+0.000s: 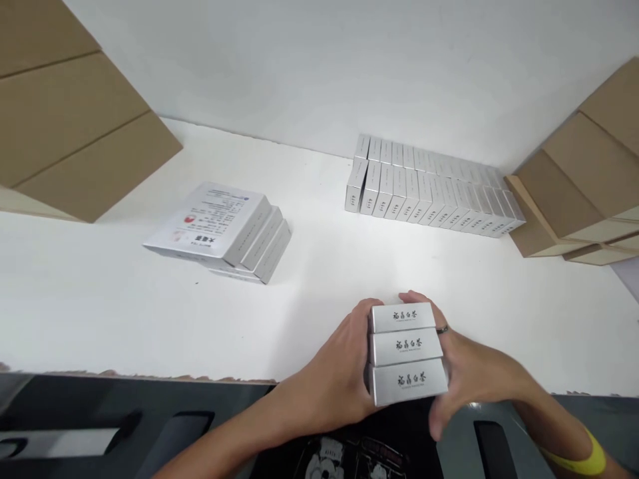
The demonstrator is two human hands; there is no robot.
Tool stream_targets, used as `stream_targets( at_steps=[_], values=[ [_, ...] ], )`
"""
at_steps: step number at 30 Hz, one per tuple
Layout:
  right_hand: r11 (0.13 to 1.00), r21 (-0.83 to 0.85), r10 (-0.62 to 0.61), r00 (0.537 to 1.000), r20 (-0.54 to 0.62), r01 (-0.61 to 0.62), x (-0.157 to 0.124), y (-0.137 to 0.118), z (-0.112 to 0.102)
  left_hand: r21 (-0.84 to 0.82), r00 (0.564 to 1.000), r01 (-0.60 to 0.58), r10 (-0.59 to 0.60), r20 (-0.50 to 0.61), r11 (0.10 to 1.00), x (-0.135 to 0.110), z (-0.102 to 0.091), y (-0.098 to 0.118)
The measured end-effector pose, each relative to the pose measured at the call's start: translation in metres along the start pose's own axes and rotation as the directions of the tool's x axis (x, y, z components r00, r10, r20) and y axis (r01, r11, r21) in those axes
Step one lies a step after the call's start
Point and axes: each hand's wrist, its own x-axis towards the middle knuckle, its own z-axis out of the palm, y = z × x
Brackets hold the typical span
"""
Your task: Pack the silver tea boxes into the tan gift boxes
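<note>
Three small silver boxes [407,352] with black printed characters sit pressed side by side between my hands, at the near edge of the white table [124,313]. My left hand [334,379] grips their left ends. My right hand [459,372], wearing a dark ring, closes around their right ends, fingers curled over the far side. Both hands hold the group together just above the table edge.
Two rows of several matching silver boxes [429,189] stand against the back wall. A stack of flat white printed boxes [224,229] lies at centre left. Brown cardboard cartons [64,113] fill the far left, and more brown cartons [579,186] the far right.
</note>
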Motion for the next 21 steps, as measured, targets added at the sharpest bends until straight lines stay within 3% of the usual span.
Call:
stream_targets(
  at_steps=[2, 4, 6, 9, 11, 13, 15, 17, 21],
  values=[
    [0.985, -0.074, 0.162, 0.983, 0.087, -0.156, -0.010, -0.009, -0.028, -0.030, 0.994, 0.098, -0.099, -0.043, 0.995, -0.005, -0.001, 0.001],
    [0.958, -0.146, 0.253, 0.967, 0.035, -0.245, -0.013, -0.022, -0.056, -0.070, 0.977, 0.197, -0.202, -0.068, 0.978, -0.011, -0.002, 0.003],
    [0.951, -0.217, 0.204, 0.975, -0.086, -0.218, -0.001, -0.033, -0.077, -0.109, 0.962, 0.252, -0.261, -0.077, 0.962, -0.016, -0.003, 0.006],
    [0.893, -0.428, 0.033, 0.968, -0.250, -0.141, 0.051, -0.045, -0.092, -0.168, 0.941, 0.303, -0.323, -0.102, 0.938, -0.020, -0.005, 0.011],
    [0.770, -0.631, -0.108, 0.956, -0.272, -0.092, 0.102, -0.049, -0.091, -0.198, 0.925, 0.331, -0.359, -0.127, 0.923, -0.022, -0.005, 0.014],
    [0.563, -0.825, -0.247, 0.943, -0.222, -0.047, 0.155, -0.053, -0.084, -0.218, 0.915, 0.342, -0.376, -0.145, 0.914, -0.025, -0.003, 0.016],
    [0.375, -0.923, -0.310, 0.927, -0.211, -0.085, 0.202, -0.055, -0.073, -0.224, 0.912, 0.338, -0.376, -0.161, 0.914, -0.028, 0.000, 0.015],
    [0.320, -0.936, -0.320, 0.913, -0.253, -0.147, 0.237, -0.056, -0.058, -0.219, 0.909, 0.330, -0.372, -0.188, 0.918, -0.033, 0.004, 0.013],
    [0.320, -0.917, -0.340, 0.875, -0.345, -0.237, 0.274, -0.052, -0.031, -0.224, 0.897, 0.320, -0.370, -0.240, 0.921, -0.040, 0.013, 0.006]
  ],
)
